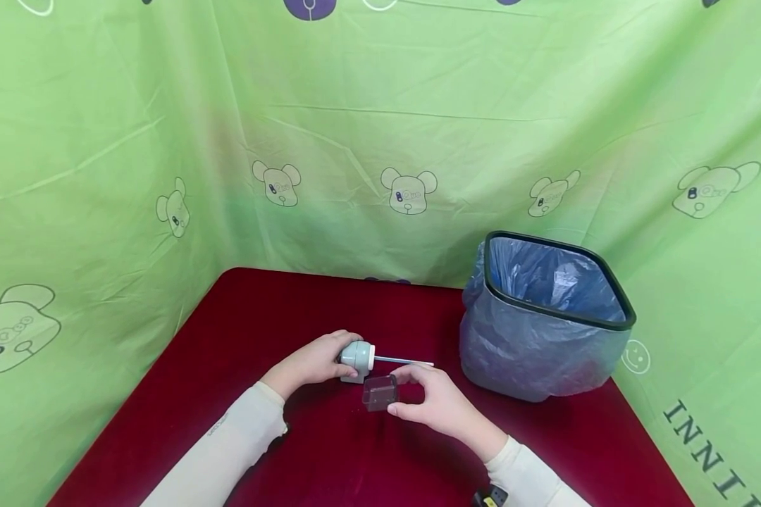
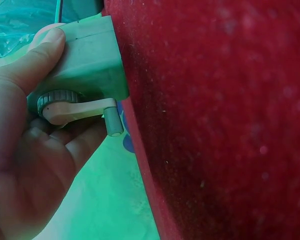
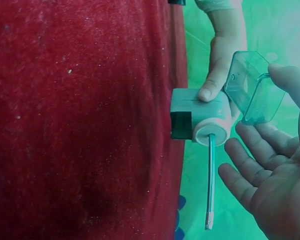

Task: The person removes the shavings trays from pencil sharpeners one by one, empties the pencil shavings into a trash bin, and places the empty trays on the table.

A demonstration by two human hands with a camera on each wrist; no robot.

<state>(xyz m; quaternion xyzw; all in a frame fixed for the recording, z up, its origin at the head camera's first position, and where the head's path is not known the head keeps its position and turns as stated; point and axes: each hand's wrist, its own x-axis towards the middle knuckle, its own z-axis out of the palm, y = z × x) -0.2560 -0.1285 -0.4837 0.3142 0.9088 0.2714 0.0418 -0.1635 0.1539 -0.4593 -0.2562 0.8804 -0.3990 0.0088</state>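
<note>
My left hand (image 1: 313, 362) grips a grey-green crank pencil sharpener (image 1: 358, 356) standing on the dark red table (image 1: 330, 458). A thin pencil (image 1: 402, 361) sticks out of its white front towards the right. In the left wrist view my thumb lies on the sharpener body (image 2: 87, 60) and the crank handle (image 2: 80, 109) sits beside my palm. My right hand (image 1: 434, 401) pinches the clear shavings drawer (image 1: 379, 392) just in front of the sharpener. In the right wrist view the drawer (image 3: 250, 87) is out of the sharpener (image 3: 197, 117), whose slot (image 3: 180, 126) stands open.
A black-rimmed waste bin (image 1: 545, 317) lined with a blue bag stands on the table's right side, close to my right hand. Green printed cloth hangs behind and at both sides of the table.
</note>
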